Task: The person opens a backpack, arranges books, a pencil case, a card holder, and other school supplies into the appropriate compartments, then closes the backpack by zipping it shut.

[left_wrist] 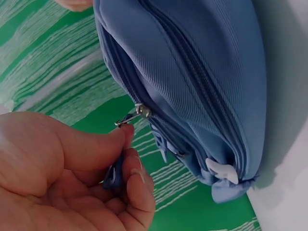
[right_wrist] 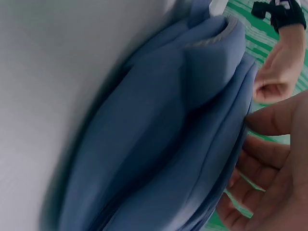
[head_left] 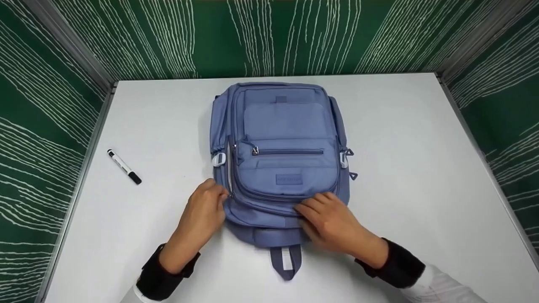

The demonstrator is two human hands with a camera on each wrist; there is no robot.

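A blue backpack point(head_left: 286, 122) lies front up on the white table, its dark top loop point(head_left: 278, 267) toward the person. At its lower left edge in the head view, my left hand point(head_left: 204, 212) pinches a zipper pull point(left_wrist: 113, 175) between thumb and fingers. The metal zipper slider point(left_wrist: 143, 111) sits partway along the side zipper, and light lining shows in the parted left stretch. My right hand point(head_left: 330, 221) grips the fabric at the near right edge, thumb and fingertips on the seam beside the front compartment. The palm hides part of that corner.
A white marker with black ends point(head_left: 124, 166) lies on the white table point(head_left: 160, 113) left of the backpack. Green panels with white streaks point(head_left: 278, 38) stand behind and at both sides. Zipper pulls point(head_left: 353, 176) stick out at the backpack's right side.
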